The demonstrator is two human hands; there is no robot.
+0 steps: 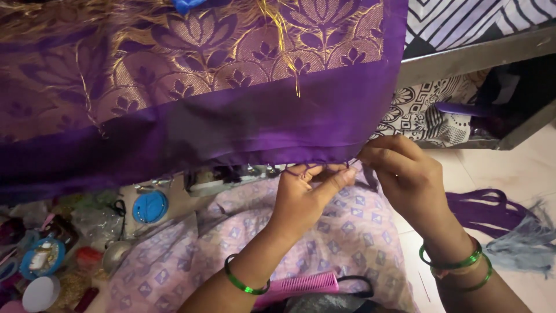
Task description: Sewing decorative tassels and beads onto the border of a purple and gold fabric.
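We see two hands: a left hand and a right hand. We count one purple cloth, one pink comb, one round blue lid and one white lid. The left wrist has one green bangle. The right wrist has two green bangles.

Purple gold-woven cloth hung across frame. Left hand and right hand met at lower hem, fingers pinched on loose threads. Green bangles on both wrists. Pink comb lay on lilac printed fabric below. Purple thread bundle on floor at right. Blue round lid at left.
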